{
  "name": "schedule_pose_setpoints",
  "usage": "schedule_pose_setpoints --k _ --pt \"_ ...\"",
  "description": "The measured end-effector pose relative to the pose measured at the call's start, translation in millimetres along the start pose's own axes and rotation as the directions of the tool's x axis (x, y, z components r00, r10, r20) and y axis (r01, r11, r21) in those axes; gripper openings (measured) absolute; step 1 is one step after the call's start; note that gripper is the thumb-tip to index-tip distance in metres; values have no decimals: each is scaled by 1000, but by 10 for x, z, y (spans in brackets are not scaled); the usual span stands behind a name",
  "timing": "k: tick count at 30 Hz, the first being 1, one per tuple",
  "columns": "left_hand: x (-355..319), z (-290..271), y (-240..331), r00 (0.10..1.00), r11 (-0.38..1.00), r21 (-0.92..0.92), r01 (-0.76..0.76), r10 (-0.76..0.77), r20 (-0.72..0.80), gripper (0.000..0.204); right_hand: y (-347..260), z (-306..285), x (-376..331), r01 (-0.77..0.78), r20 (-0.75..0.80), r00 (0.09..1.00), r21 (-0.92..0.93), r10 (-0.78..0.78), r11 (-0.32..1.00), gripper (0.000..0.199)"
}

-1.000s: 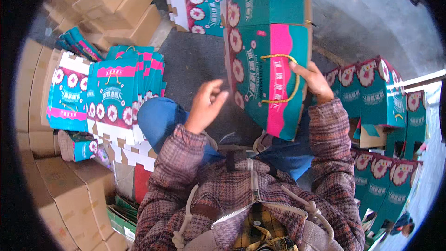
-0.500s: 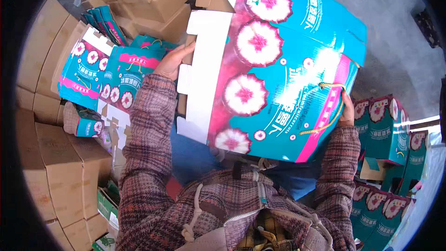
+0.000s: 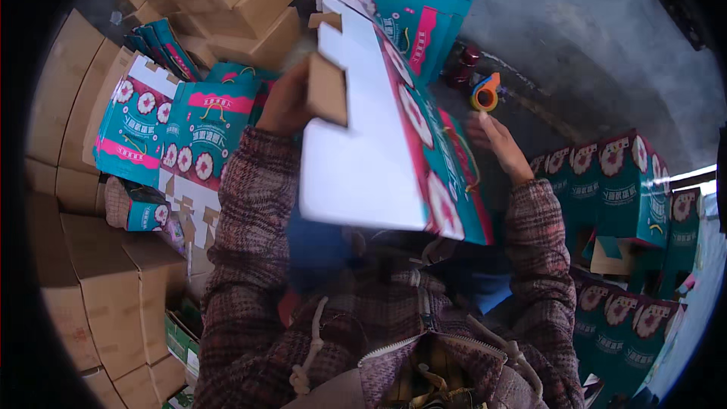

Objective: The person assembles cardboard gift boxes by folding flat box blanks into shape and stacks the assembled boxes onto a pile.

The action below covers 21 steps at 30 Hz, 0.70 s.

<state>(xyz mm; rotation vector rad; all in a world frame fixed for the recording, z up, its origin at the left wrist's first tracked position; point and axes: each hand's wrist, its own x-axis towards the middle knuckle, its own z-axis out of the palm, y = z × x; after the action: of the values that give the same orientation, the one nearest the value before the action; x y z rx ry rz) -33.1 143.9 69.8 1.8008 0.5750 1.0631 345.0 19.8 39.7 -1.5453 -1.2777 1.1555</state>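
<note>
A teal and pink printed carton (image 3: pixel 439 144) with fruit pictures and a cord handle is tilted in front of me, its plain white flap side (image 3: pixel 363 174) turned up. My left hand (image 3: pixel 286 102), blurred, grips it by a brown cardboard flap (image 3: pixel 327 91); that flap hides some of its fingers. Beside the carton's far right side, my right hand (image 3: pixel 503 148) has its thumb stretched out and its fingers spread and smeared. Behind stands more teal printed carton (image 3: pixel 447 0); whether it joins the held one I cannot tell.
An orange tape dispenser (image 3: pixel 488 92) and a dark red container (image 3: pixel 463 60) are on the floor ahead. Teal cartons (image 3: pixel 621 182) line the right. Flattened teal cartons (image 3: pixel 204 132) lean at left, among stacked brown boxes (image 3: pixel 110 295). Still more brown boxes (image 3: pixel 235 0) stand at back left.
The carton has turned, from its printed front facing up to its white flap side. My right hand has moved left and come off the cord-handle edge. The tape dispenser has come into view.
</note>
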Motion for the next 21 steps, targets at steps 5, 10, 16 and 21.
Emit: schedule_pose_setpoints --k 5,10,16,21 --pt "337 426 445 897 720 -576 387 -439 53 35 -894 134 -117 27 225 970 257 -87 966 78" --pt "216 1169 425 906 873 -243 422 -411 97 34 -877 290 -115 217 210 957 -51 -202 975 69" --pt "-21 1521 128 959 957 64 281 -279 -42 31 -487 226 -130 -58 192 979 -59 69 997 38" --pt "-244 1863 28 966 966 64 250 -245 -77 35 -76 229 -65 -132 188 978 245 87 960 35"
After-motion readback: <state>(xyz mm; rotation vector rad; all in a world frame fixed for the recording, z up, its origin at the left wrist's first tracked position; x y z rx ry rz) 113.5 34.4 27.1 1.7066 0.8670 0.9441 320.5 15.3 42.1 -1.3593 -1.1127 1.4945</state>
